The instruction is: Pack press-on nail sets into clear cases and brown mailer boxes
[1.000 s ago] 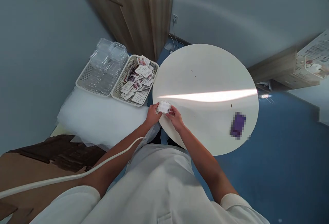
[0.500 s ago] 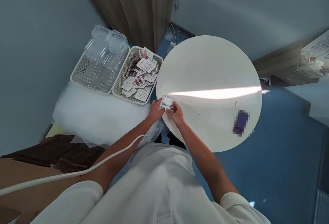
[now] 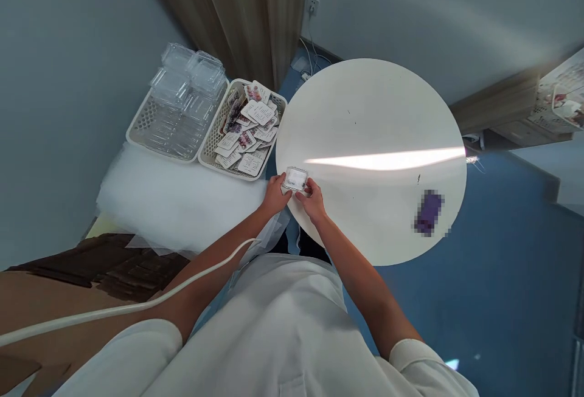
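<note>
A small clear plastic box (image 3: 295,179) with something white inside is held at the near left edge of the round white table (image 3: 365,99). My left hand (image 3: 275,195) grips its left side, fingers closed on it. On the opposite side my right hand (image 3: 312,199) pinches the same box, its thumb at the lower edge. To the left stands a white basket (image 3: 210,163) filled with printed cards (image 3: 259,112). Beyond it, another white basket (image 3: 133,135) bears stacked clear plastic boxes (image 3: 170,87).
A pixelated purple object (image 3: 429,212) lies on the table's right part. Translucent white sheeting (image 3: 177,202) is piled in front of the baskets. A white cable or tube (image 3: 182,287) crosses over my left forearm. A wall socket (image 3: 312,5) with cords is at the back.
The camera view has shifted slightly. Both hands keep their hold on the clear plastic box, which looks tilted a little differently, with less dark content showing.
</note>
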Demonstrator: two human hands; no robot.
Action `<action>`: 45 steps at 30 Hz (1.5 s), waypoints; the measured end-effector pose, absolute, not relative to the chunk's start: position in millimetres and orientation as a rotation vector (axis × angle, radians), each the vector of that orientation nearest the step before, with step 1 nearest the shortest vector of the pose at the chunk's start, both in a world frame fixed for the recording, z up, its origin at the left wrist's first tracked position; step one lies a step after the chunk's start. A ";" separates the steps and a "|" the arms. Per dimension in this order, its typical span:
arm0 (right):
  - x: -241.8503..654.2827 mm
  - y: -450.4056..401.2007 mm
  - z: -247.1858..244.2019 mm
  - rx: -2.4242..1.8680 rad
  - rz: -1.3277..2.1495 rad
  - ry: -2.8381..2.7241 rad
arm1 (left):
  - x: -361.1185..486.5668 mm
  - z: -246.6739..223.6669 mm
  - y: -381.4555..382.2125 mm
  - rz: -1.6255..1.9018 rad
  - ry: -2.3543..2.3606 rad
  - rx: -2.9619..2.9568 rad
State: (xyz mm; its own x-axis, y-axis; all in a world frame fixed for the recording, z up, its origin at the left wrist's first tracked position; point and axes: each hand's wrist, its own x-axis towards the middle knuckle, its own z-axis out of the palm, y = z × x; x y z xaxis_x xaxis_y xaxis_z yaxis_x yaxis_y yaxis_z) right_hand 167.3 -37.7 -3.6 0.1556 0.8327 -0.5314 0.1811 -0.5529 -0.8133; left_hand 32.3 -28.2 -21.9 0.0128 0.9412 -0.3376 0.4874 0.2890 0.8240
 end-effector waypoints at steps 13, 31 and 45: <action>227.9 -99.6 36.0 -1.670 1.555 -1.007 | 29.9 -3.4 -105.4 0.773 1.845 1.038; 183.5 -123.1 47.3 -1.270 1.922 -1.403 | 12.4 25.3 -230.3 1.077 1.967 0.752; 137.8 -128.5 50.7 -1.300 1.866 -1.635 | -53.0 30.1 -266.6 1.066 1.886 0.893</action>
State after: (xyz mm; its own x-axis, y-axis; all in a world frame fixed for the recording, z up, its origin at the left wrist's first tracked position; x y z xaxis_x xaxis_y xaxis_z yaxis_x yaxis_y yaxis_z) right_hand 137.8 -128.5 50.7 -0.5241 0.7490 -0.4054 0.3034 -0.2806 -0.9106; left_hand -53.0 -266.6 30.1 -0.4517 0.8465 -0.2820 0.1951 0.4021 0.8946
